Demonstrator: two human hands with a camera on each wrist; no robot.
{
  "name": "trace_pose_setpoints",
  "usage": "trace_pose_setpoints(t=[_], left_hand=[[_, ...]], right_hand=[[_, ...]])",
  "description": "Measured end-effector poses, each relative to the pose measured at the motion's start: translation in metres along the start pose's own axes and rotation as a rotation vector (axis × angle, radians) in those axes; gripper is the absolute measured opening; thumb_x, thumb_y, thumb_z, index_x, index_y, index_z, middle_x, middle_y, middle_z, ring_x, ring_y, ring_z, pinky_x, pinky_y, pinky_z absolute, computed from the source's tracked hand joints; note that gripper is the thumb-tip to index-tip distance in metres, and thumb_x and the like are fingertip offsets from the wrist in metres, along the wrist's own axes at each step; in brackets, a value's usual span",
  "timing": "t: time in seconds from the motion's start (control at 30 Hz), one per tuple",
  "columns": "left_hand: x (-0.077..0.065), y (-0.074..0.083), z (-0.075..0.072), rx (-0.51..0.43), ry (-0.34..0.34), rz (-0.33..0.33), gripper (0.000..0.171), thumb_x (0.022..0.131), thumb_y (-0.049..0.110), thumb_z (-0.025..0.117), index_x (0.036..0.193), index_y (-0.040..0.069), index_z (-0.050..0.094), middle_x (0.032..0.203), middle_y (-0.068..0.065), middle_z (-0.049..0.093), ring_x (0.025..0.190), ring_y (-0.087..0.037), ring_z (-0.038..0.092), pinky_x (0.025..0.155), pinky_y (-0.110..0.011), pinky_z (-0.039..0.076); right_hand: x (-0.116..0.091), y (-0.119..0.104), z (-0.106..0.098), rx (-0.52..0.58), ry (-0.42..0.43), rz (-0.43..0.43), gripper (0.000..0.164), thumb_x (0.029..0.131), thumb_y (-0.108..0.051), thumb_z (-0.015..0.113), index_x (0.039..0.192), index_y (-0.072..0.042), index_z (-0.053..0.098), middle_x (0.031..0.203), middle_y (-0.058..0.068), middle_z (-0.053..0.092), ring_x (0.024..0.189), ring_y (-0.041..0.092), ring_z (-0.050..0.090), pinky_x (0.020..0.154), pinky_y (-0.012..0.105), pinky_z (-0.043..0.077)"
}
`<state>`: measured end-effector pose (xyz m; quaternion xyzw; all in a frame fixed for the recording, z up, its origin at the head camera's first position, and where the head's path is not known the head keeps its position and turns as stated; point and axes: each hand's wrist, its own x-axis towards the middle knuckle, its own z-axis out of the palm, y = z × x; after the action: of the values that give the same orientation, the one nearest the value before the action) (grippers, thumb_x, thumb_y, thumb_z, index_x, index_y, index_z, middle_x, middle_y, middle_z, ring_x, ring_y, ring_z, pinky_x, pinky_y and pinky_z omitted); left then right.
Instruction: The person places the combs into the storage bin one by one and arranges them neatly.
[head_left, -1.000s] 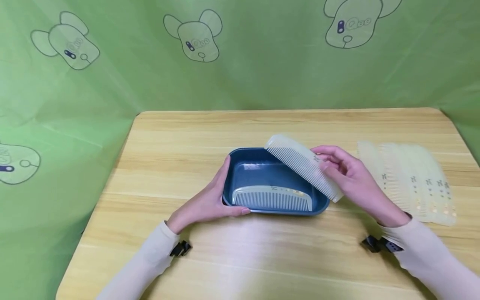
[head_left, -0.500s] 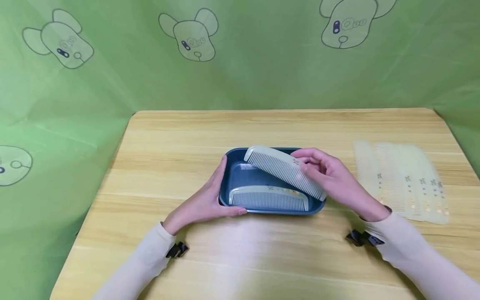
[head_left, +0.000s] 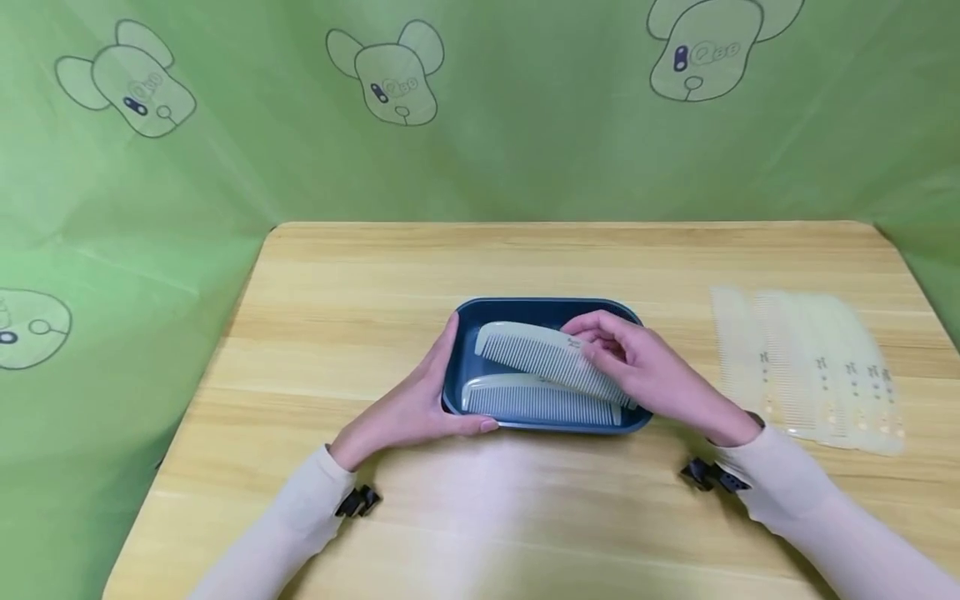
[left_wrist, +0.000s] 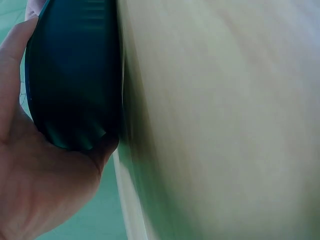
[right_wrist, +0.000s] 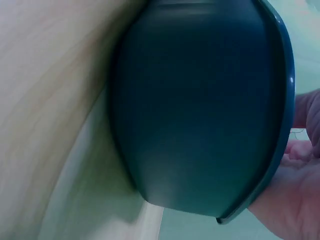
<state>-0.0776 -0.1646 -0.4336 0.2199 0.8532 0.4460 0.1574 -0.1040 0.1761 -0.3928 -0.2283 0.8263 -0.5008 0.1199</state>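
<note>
A dark blue plastic box (head_left: pixel 555 429) with rounded corners stands on the table in the head view. At its left end my left hand (head_left: pixel 408 404) holds it, thumb along the front wall and fingers around the side; the left wrist view shows this hand (left_wrist: pixel 45 170) against the outer wall. One pale translucent comb (head_left: pixel 525 402) lies inside along the front wall, teeth toward me. My right hand (head_left: pixel 630 358) pinches a second pale comb (head_left: pixel 532 352) by its right part, slanted over the box and partly covering the first. In the right wrist view the box wall (right_wrist: pixel 200 110) hides that comb.
Several more pale combs (head_left: pixel 813 367) lie overlapping side by side on the right of the wooden table (head_left: pixel 360 300). A green printed cloth (head_left: pixel 525 150) hangs behind the table and at its sides.
My right hand has carried the pinched comb left and down, from over the box's right rim to within the box, just behind the lying comb. The left hand keeps its hold.
</note>
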Motion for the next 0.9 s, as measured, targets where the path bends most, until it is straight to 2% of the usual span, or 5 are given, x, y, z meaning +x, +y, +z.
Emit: trace_pose_setpoints(t=[0.2, 0.43, 0.63, 0.9], left_hand=[[0.002, 0.002, -0.001, -0.012, 0.004, 0.01, 0.144, 0.086, 0.053, 0.093, 0.174, 0.024, -0.017, 0.181, 0.004, -0.009, 0.164, -0.019, 0.008, 0.128, -0.052, 0.022], [-0.001, 0.002, -0.001, -0.003, -0.006, -0.019, 0.144, 0.085, 0.055, 0.093, 0.174, 0.027, -0.018, 0.181, 0.004, -0.009, 0.165, -0.02, 0.007, 0.128, -0.052, 0.022], [-0.003, 0.0, 0.0, -0.001, 0.001, -0.038, 0.144, 0.085, 0.057, 0.092, 0.173, 0.029, -0.018, 0.181, 0.004, -0.009, 0.165, -0.021, 0.008, 0.128, -0.052, 0.023], [0.0, 0.001, 0.001, -0.016, 0.005, -0.024, 0.145, 0.085, 0.055, 0.093, 0.174, 0.025, -0.017, 0.181, 0.003, -0.008, 0.164, -0.021, 0.009, 0.128, -0.051, 0.023]], right_hand=[[0.003, 0.001, 0.005, -0.069, -0.066, 0.016, 0.023, 0.112, -0.005, 0.061, 0.133, -0.01, 0.069, 0.099, 0.005, 0.065, 0.089, 0.023, 0.059, 0.075, 0.028, 0.051], [0.006, 0.001, 0.013, -0.109, -0.135, 0.002, 0.019, 0.11, -0.001, 0.064, 0.123, -0.01, 0.074, 0.099, 0.0, 0.067, 0.089, 0.021, 0.06, 0.076, 0.029, 0.052], [0.009, 0.002, 0.019, -0.116, -0.169, -0.025, 0.018, 0.11, -0.002, 0.065, 0.122, -0.009, 0.075, 0.098, -0.003, 0.066, 0.087, 0.019, 0.058, 0.076, 0.029, 0.05], [0.01, 0.002, 0.024, -0.127, -0.183, -0.041, 0.016, 0.109, -0.004, 0.066, 0.121, -0.009, 0.075, 0.091, -0.006, 0.063, 0.081, 0.016, 0.056, 0.072, 0.028, 0.047]])
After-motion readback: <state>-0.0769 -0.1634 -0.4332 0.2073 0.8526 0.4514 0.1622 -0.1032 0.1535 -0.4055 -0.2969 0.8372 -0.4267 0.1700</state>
